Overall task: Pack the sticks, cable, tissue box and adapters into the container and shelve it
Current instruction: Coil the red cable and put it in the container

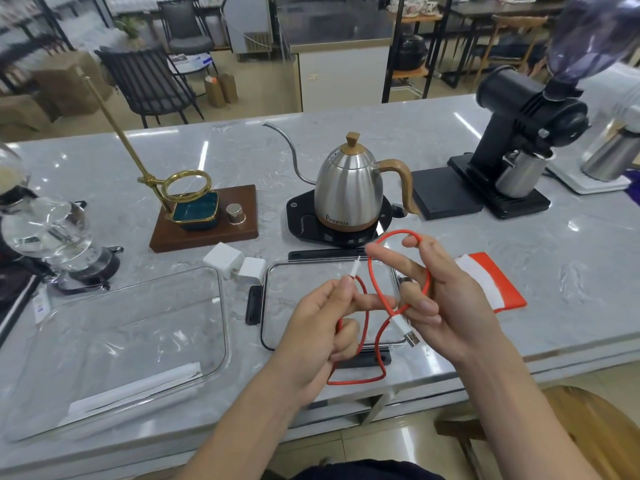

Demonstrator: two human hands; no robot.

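Both hands hold a red cable (372, 282) with white plugs above the counter. My left hand (322, 323) pinches the end near one white plug, and a loop hangs below it. My right hand (440, 299) has the cable wound round its fingers, the USB plug sticking out under the palm. A clear glass container (221, 306) stands at the left with white paper-wrapped sticks (138, 393) inside. Its clear lid (277, 303) with black clips lies under my hands. Two white adapters (235, 265) sit between container and lid. A red and white tissue pack (491, 282) lies to the right.
Behind the lid stand a steel gooseneck kettle (349, 188) on a black base, a brass dripper stand (204, 216) on a wooden board, and a black grinder (519, 140) with steel cup. A glass siphon (45, 230) is at far left. A wooden stool (588, 427) sits below the counter edge.
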